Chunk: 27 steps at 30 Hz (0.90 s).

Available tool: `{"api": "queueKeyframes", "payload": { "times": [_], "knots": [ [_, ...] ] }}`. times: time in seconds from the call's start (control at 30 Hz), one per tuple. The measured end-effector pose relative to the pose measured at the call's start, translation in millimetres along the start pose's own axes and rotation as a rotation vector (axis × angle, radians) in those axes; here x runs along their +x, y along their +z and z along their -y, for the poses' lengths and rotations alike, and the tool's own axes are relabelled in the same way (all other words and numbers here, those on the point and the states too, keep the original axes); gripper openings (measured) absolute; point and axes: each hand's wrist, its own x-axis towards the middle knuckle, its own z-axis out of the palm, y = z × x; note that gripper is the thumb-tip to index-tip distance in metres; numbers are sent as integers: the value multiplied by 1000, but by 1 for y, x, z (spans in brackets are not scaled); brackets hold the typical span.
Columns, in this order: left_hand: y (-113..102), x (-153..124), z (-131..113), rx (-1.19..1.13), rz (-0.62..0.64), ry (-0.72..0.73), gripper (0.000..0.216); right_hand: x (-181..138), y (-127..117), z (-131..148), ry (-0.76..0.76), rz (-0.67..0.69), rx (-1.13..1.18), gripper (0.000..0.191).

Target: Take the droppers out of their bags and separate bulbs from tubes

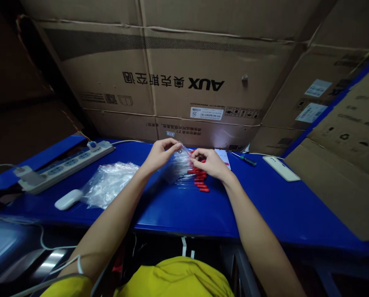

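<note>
My left hand point(161, 154) and my right hand point(211, 163) meet above the middle of the blue table point(265, 206). Between them I hold a small clear plastic bag point(177, 166). The left fingertips are pinched together on its upper edge, and the bag hangs down from there towards the table. The right fingers are curled closed on the bag's other side, near the opening. Whether anything sits inside the bag cannot be told.

Just below my right hand lies a loose cluster of red-handled pieces point(200, 180), side by side on the table surface. Their thin shafts are too small to identify. A white card point(224, 157) lies just behind that hand.

To my left a heap of clear plastic bags point(108, 185) rests on the table, with a small white rounded case point(68, 199) touching its near edge. Beyond them a white power strip point(67, 165) runs diagonally.

To my right lie a green-handled screwdriver point(244, 159) and, farther out, a flat white device point(280, 168). A cardboard box printed AUX point(172, 82) stands along the far edge of the table.
</note>
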Motion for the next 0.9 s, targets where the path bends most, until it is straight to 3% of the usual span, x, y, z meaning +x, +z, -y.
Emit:
{"api": "queueKeyframes", "payload": {
  "times": [0.2,0.43,0.57,0.9],
  "knots": [
    [14,-4,-3,-135,-21,-37,34,2,2,3,17,-94,9,26],
    [24,-11,-15,-223,120,-145,35,-2,8,0,96,-145,246,33],
    [25,-12,-16,-232,170,-178,32,-8,7,-1,104,-154,265,32],
    [33,-15,-20,-145,86,-88,34,-10,12,1,113,-162,290,35]
  ]
}}
